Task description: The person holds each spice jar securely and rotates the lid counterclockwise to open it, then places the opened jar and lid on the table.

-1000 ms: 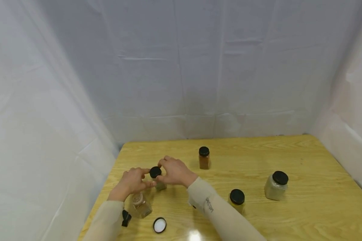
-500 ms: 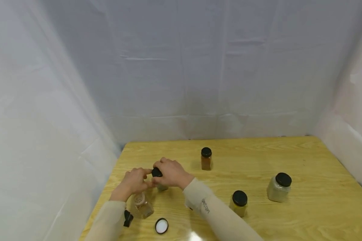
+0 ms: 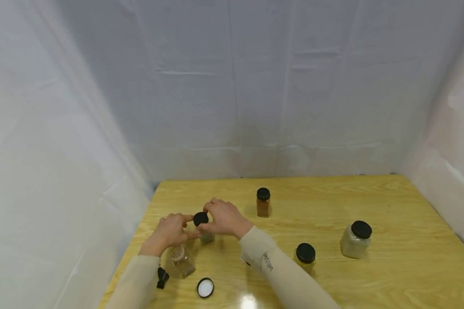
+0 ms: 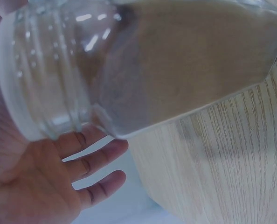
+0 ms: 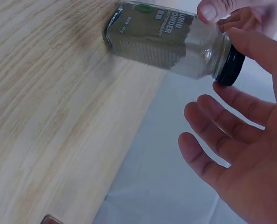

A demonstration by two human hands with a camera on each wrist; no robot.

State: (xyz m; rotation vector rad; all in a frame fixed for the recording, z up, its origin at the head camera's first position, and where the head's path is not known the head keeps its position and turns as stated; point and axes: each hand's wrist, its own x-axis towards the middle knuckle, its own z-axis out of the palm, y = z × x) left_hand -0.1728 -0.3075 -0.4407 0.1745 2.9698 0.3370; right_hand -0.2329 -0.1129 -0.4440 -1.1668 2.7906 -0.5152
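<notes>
A glass spice jar (image 5: pixel 152 35) labelled cumin powder stands upright on the wooden table, with a black screw lid (image 3: pixel 201 219) on top. My left hand (image 3: pixel 168 232) holds this jar near its neck; in the right wrist view the left thumb (image 5: pixel 208 10) lies on the glass. My right hand (image 3: pixel 226 219) pinches the lid's edge between thumb and index finger, its other fingers apart from the jar. Close by the left wrist stands a second jar (image 4: pixel 190 60) of brown powder, topped by a perforated shaker cap (image 3: pixel 177 253). A loose black lid (image 3: pixel 205 287) lies white side up nearby.
A jar of reddish-brown spice (image 3: pixel 263 205) stands toward the back of the table. Further right are a yellow-powder jar (image 3: pixel 304 259) and a wider jar with pale contents (image 3: pixel 355 242), both black-lidded. White sheeting (image 3: pixel 255 107) surrounds the table.
Half a second ago my right hand was turned further over the lid; now it has turned back, showing more of the lid. My left hand stays on the jar.
</notes>
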